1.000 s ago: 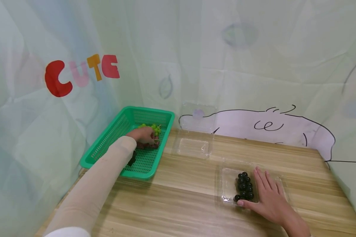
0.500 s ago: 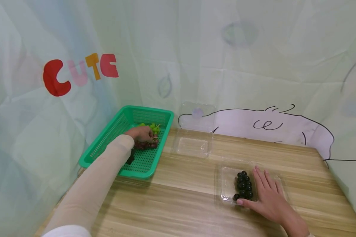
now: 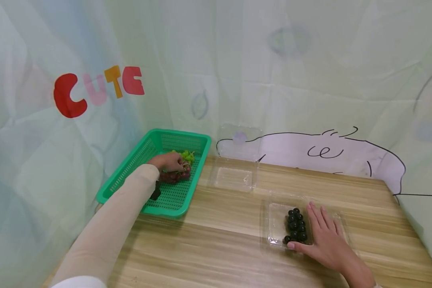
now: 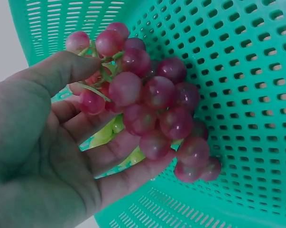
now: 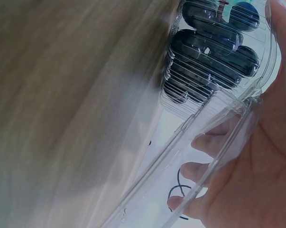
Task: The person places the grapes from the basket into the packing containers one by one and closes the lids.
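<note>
Inside the green basket (image 3: 198,168), my left hand (image 3: 170,161) pinches the stem of a bunch of red grapes (image 4: 157,104) between thumb and fingers. In the left wrist view, the bunch spreads over the other fingers and close to the basket's holed surface. Green grapes (image 3: 188,155) lie just beyond it, and a dark bunch (image 3: 156,193) is partly hidden by my sleeve. At the right, my right hand (image 3: 327,242) rests with straight fingers on the opened clear plastic clamshell box (image 3: 278,224). A bunch of black grapes (image 3: 296,226) lies in that box beside my thumb.
A second clear clamshell box (image 3: 234,178) stands opened at the back of the wooden table (image 3: 216,248), right of the basket. Behind the table hangs a printed cloth (image 3: 309,80) with coloured letters at the left.
My left hand has shifted slightly left within the basket, the red grapes coming along with it and showing more clearly. My right hand and its box stay in place.
</note>
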The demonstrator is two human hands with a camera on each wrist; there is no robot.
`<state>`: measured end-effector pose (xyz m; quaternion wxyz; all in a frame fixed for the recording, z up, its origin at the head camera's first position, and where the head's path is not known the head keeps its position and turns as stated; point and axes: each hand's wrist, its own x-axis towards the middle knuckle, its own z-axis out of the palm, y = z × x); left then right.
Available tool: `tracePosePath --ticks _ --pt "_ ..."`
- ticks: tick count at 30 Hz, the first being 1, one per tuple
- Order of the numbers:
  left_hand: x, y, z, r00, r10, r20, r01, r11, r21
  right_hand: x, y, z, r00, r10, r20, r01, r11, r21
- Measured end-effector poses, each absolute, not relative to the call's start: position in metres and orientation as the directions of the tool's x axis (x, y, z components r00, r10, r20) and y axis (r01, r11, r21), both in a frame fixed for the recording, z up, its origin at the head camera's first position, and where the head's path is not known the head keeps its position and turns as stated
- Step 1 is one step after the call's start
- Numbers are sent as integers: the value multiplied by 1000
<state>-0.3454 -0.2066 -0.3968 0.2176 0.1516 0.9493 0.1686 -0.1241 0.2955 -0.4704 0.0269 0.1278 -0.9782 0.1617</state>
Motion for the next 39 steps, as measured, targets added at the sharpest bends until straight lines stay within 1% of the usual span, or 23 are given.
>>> tracePosePath --ticks 3,12,20,24,31,35,39 --pt "-343 -210 -396 -864 359 -352 193 883 427 -124 296 -471 -967 -241 87 -256 918 -304" --pt "-334 -219 -392 -872 345 -347 144 858 493 -123 295 -468 -967 -238 90 -254 921 -294" --pt "-329 -226 -391 -892 287 -350 25 803 596 -123 295 -468 -967 -239 91 -256 922 -292" --pt "-327 -227 -389 -896 277 -347 -6 774 633 -122 295 -469 -967 -238 89 -254 923 -289" --pt "-319 -227 -381 -906 253 -338 -40 745 666 -123 294 -469 -968 -237 86 -251 922 -293" --pt "-318 -229 -380 -909 222 -352 -91 719 689 -123 294 -469 -966 -242 90 -258 921 -291" --pt "-316 -230 -378 -912 211 -353 -117 689 715 -123 293 -468 -966 -243 91 -259 921 -292"
